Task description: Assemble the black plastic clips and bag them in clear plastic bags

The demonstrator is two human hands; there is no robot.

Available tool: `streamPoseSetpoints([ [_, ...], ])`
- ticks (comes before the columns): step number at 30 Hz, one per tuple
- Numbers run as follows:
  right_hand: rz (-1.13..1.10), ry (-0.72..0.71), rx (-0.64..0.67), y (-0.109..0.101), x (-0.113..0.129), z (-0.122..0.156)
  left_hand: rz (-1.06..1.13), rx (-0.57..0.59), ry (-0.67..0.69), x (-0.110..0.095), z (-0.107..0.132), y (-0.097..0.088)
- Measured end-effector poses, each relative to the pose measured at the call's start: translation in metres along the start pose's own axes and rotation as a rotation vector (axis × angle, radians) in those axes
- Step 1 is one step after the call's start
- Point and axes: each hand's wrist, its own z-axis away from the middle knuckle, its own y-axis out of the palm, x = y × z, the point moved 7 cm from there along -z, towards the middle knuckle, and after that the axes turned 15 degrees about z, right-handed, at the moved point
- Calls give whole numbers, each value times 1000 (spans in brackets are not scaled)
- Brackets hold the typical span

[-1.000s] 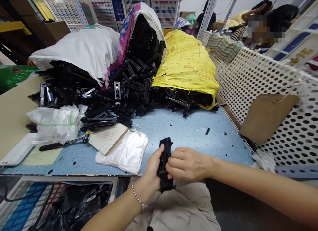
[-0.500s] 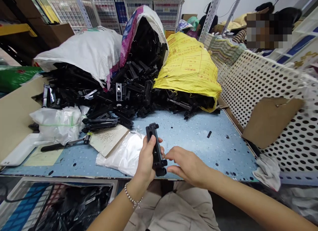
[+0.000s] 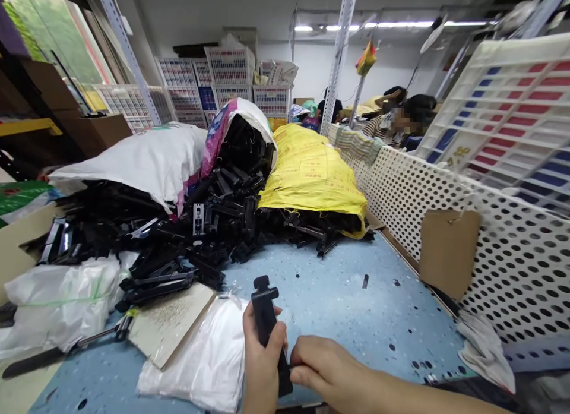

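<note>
Upright in my left hand (image 3: 262, 357) is a long black plastic clamp (image 3: 264, 310) with a T-shaped upper end. My left fingers and thumb wrap around its middle. At its lower right side, my right hand (image 3: 323, 362) has thumb and forefinger pinched on a small dark part of the clamp; the exact piece is hidden by the fingers. Left of my hands lie a stack of clear plastic bags (image 3: 202, 357) and a beige board (image 3: 171, 322). Beyond them spreads a heap of similar black plastic parts (image 3: 222, 218).
White sack (image 3: 142, 158) and yellow sack (image 3: 314, 170) spill black parts at the back. A hammer-like tool (image 3: 84, 343) lies left, near bundled plastic bags (image 3: 66, 295). A perforated white panel (image 3: 401, 206) with cardboard (image 3: 449, 253) borders the blue tabletop (image 3: 338, 301). Other people sit beyond.
The view has tilted up. My left hand has turned the clamp to show a flatter face. My right hand has moved from beside it to a pinch at its lower end.
</note>
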Motion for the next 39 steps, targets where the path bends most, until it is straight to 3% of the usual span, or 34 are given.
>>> streamPoseSetpoints([
  [4,246,-107,-9,8,8,-1,145,23,-263,19,5,1],
  [9,401,-90,0,17,12,5,73,19,-157,20,7,-7],
  [15,226,109,-94,-23,11,23,113,33,-234,48,0,-8],
  [18,87,227,-187,-36,-19,27,24,54,-190,63,-10,-12],
  [24,91,681,-315,-35,-146,-4,-496,121,172,68,-24,-24],
  [27,132,846,-399,-41,-192,-31,-719,224,253,68,-19,-19],
  [30,143,945,-452,-43,-218,-50,-855,295,242,73,-16,-16],
  [33,110,970,-496,-42,-232,-48,-895,294,232,77,-18,-18],
  [36,31,982,-572,-42,-242,-16,-873,293,217,77,-20,-20],
  [39,-100,1003,-667,-41,-244,35,-790,252,218,64,-18,-22],
])
